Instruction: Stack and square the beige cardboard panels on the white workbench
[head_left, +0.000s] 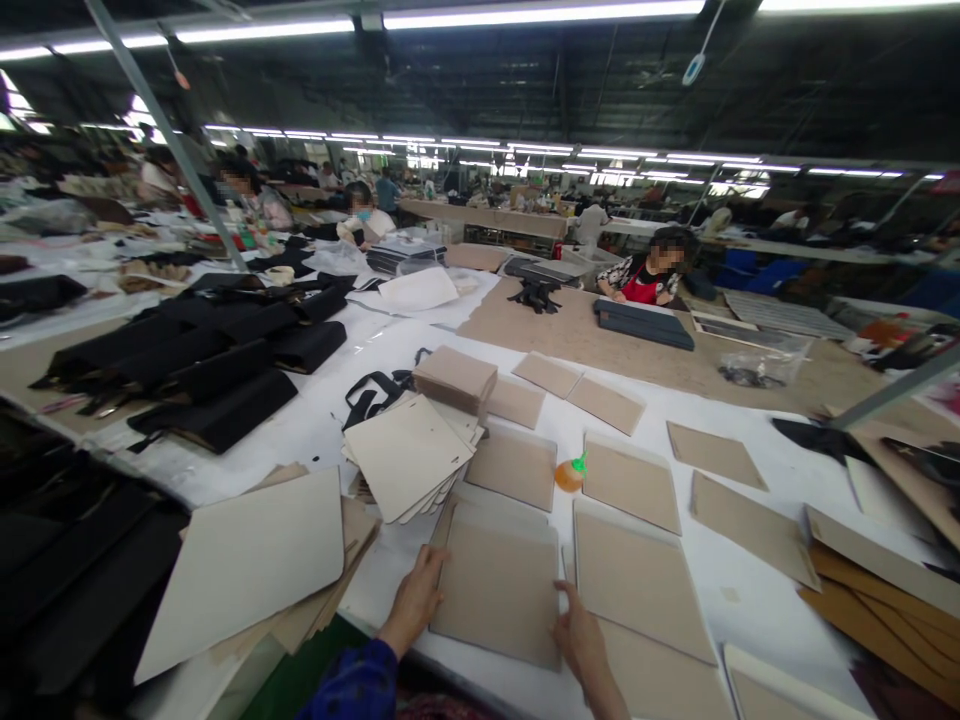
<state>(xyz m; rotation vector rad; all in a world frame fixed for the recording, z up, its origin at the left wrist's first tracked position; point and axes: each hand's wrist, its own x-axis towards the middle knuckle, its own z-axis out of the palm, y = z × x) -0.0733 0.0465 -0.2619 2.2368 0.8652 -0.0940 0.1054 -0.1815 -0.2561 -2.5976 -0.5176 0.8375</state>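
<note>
Your left hand (411,602) lay at the left edge of a beige rectangular cardboard panel (496,596), and your right hand (581,645) came in at its right edge, so the panel sat between them on the white-covered bench (724,600). Your left fingers (433,570) were flat and loosely together, your right fingers (564,592) slightly spread; neither set pinched anything. Working from both side edges like that kept the board level without bending its corners. Room was tight: a matching beige cardboard panel (637,585) lay just beside your right hand, and a stack of white-faced boards (405,458) sat beyond your left. An orange bottle with a green nozzle (569,474) stood near the panel's far edge, and the bench's near edge ran close below your wrists.
</note>
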